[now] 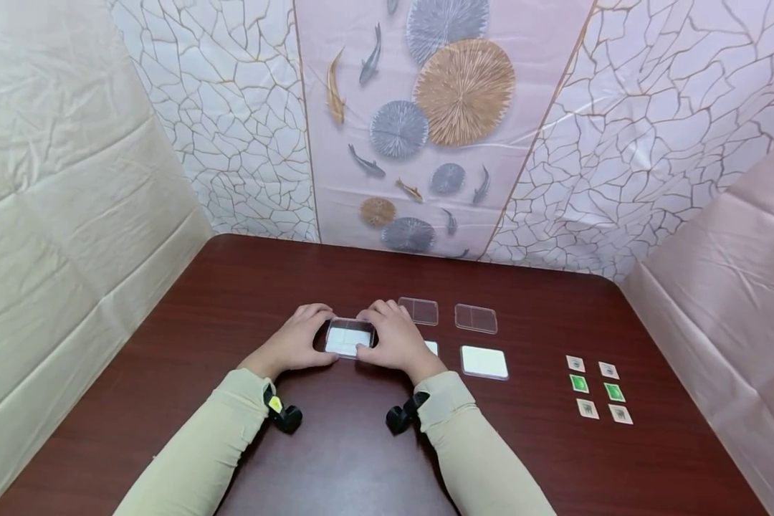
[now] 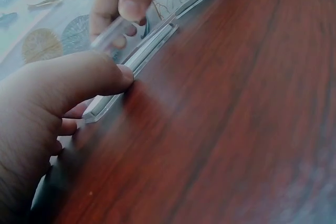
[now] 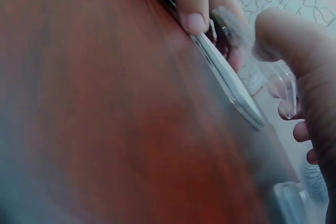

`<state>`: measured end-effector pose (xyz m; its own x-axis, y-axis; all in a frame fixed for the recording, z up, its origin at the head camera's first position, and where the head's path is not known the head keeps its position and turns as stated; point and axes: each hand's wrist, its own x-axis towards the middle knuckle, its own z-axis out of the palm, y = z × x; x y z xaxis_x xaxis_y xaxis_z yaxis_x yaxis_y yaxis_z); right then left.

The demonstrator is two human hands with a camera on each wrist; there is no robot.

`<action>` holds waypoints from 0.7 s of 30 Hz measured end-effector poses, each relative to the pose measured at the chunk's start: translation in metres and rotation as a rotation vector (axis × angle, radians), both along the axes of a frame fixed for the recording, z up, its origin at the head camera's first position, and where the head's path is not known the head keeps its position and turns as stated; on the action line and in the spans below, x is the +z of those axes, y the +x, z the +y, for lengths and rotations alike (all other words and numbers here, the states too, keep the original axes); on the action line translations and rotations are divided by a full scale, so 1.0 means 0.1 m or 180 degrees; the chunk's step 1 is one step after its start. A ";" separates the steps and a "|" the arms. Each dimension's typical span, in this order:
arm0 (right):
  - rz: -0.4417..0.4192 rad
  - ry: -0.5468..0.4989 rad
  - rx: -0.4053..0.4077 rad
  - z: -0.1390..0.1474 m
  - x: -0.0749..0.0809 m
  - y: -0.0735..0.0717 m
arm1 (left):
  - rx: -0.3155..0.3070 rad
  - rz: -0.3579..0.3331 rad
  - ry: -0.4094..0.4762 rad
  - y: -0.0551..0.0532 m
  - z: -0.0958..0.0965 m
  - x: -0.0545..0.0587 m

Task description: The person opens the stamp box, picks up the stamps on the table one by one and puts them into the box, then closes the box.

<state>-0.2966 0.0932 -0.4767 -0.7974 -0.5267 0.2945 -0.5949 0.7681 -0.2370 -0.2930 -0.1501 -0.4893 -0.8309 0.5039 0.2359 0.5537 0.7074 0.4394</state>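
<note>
left hand (image 1: 295,341) has thumb and fingers gripping the white-filled tray (image 3: 231,80), on the desk (image 1: 348,462) between both hands. right hand (image 1: 395,340) pinches a clear lid (image 3: 287,97) just above it; lid outline blurry in right wrist view. right hand partly hides a second white tray (image 1: 433,347). prints on small tiles (image 1: 614,392) too small to make out.

clear lid (image 3: 287,95), wht slab (image 3: 231,77), red-brn wood-grain tbl (image 1: 335,466), wht cloth (image 1: 251,107) w/ gold crackle, grn tiles (image 1: 579,383)
</note>
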 end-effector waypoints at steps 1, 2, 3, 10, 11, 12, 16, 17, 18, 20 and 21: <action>-0.0037 -0.0037 0.0002 0.01 0.02 -0.02 | 0.0017 -0.0010 0.0008 0.00 0.00 0.00; -0.0075 -0.0059 0.0003 0.03 0.05 -0.05 | 0.0034 -0.0025 0.0011 0.01 0.00 0.00; -0.0106 -0.0075 -0.0002 0.04 0.07 -0.08 | 0.0047 -0.0043 0.0024 0.01 0.00 0.00; -0.0376 -0.0163 -0.0187 0.10 0.18 -0.34 | 0.0060 -0.0107 0.0077 0.01 -0.01 0.00; -0.0390 -0.0127 -0.0230 0.10 0.18 -0.38 | 0.0057 -0.0115 0.0085 0.01 -0.01 0.00; -0.0405 -0.0093 -0.0266 0.09 0.19 -0.41 | 0.0059 -0.0113 0.0085 0.01 -0.01 0.00; -0.0467 0.0119 -0.0346 0.04 0.17 -0.52 | 0.0077 -0.0134 0.0083 0.02 -0.01 -0.01; -0.0494 0.0168 -0.0359 0.02 0.17 -0.54 | 0.0083 -0.0137 0.0080 0.02 -0.01 -0.01; -0.0510 0.0216 -0.0371 0.01 0.16 -0.55 | 0.0090 -0.0151 0.0079 0.02 -0.01 -0.01; -0.0548 0.0289 -0.0404 -0.02 0.14 -0.59 | 0.0098 -0.0175 0.0079 0.03 -0.01 -0.01; -0.0565 0.0323 -0.0428 -0.03 0.14 -0.60 | 0.0099 -0.0180 0.0076 0.03 -0.01 -0.01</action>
<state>-0.3569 0.0898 -0.4628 -0.8969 -0.4321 0.0944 -0.4416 0.8627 -0.2463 -0.2902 -0.1514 -0.4902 -0.8584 0.4724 0.1999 0.5055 0.7127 0.4863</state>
